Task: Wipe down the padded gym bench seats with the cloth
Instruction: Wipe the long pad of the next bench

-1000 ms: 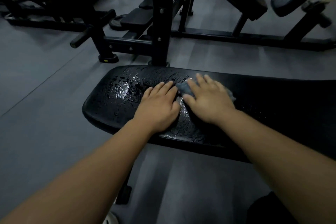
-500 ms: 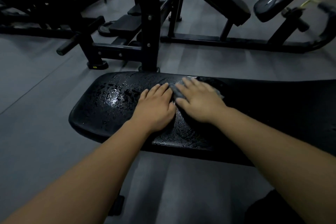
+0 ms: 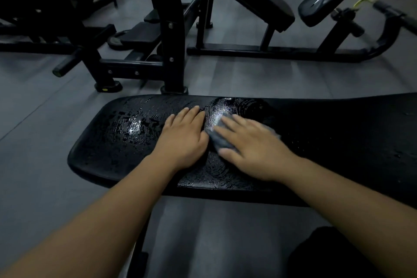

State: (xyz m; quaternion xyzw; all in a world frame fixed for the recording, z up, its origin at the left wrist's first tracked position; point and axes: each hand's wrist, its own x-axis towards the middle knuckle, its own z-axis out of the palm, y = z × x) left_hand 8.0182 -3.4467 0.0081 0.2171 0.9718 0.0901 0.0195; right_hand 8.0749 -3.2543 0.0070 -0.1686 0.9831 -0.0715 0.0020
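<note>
Grey cloth (image 3: 220, 140) lies pressed under a flat, spread right hand (image 3: 252, 149) scrubbing the wet black padded bench (image 3: 108, 142), while the open-palmed left hand (image 3: 182, 140) steadies alongside.

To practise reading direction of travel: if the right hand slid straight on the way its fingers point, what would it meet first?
The right hand, flat on the cloth, points away and leftward. It would first cross the glossy wet patch of the bench pad, probably just clearing the left hand.

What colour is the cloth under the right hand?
Grey; the small folded cloth shows best in the head view, against the black padded bench.
</note>
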